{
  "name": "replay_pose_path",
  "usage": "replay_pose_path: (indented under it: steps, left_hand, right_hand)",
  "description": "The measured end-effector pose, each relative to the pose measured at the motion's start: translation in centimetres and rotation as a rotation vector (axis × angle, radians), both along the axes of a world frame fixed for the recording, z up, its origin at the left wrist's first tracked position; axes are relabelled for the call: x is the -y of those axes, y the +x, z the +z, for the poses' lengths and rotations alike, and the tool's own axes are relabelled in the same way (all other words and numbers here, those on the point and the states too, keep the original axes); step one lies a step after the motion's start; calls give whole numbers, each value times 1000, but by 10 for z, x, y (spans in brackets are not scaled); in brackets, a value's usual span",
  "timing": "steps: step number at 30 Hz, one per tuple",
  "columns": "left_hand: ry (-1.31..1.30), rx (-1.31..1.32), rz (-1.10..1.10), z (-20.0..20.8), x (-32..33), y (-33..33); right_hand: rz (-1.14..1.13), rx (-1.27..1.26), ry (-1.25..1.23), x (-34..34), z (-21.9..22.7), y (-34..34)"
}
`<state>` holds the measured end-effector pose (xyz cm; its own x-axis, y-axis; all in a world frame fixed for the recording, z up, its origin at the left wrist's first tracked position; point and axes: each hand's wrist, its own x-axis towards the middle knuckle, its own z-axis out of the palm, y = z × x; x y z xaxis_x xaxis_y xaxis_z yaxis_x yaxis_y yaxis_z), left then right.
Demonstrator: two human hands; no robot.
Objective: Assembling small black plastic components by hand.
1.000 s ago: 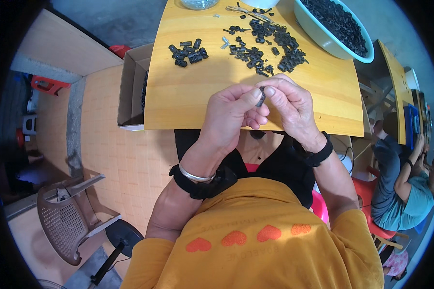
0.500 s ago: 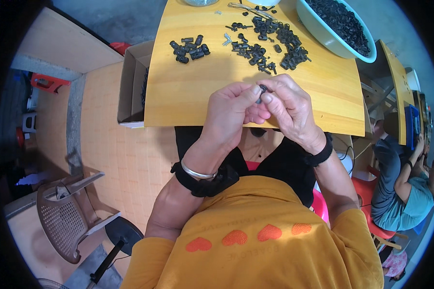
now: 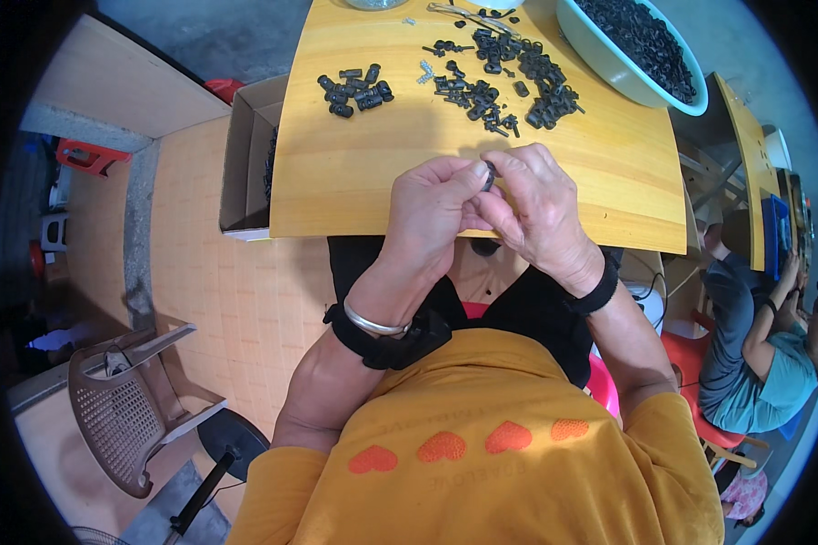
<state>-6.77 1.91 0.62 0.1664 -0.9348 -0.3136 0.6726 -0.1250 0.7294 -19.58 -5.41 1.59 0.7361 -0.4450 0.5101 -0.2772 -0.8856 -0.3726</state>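
Over the near edge of the wooden table, my left hand (image 3: 432, 204) pinches a small black plastic part (image 3: 489, 176) between thumb and forefinger. It resembles the cord-lock pieces on the table, though fingers cover most of it. My right hand (image 3: 541, 202) closes on the same part from the other side, its fingers curled. Beyond my hands to the left lies a small pile of black barrel-shaped cord locks (image 3: 354, 91). Further right spreads a larger scatter of loose black plastic pieces (image 3: 545, 86), some with thin stems. Small silvery springs (image 3: 425, 72) lie between the two groups.
A pale blue basin (image 3: 600, 64) full of black pieces stands at the table's (image 3: 354, 182) far right. Tweezers (image 3: 473, 16) lie at the back. An open cardboard box (image 3: 241, 173) sits left of the table. Another person (image 3: 773, 363) sits at the far right.
My right thumb has slid down off the front of the black part, and the right hand has turned slightly. My left hand keeps its pinch almost unmoved.
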Motion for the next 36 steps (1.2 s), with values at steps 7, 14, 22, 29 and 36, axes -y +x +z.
replay_pose_path:
  steps: [7,14,22,29,36]
  left_hand:
    - [7,8,3,-7,0,2]
    - [105,72,36,6,1,9]
    - [97,193,-26,9,-7,8]
    - [114,204,-39,14,-9,12]
    - [75,209,-55,14,-5,11]
  right_hand:
    - [57,-1,-26,0,-8,2]
    - [-8,83,-25,4,-5,7]
    - [11,87,1,3,-2,2]
    - [36,136,60,3,4,5]
    - [90,105,22,6,-3,10]
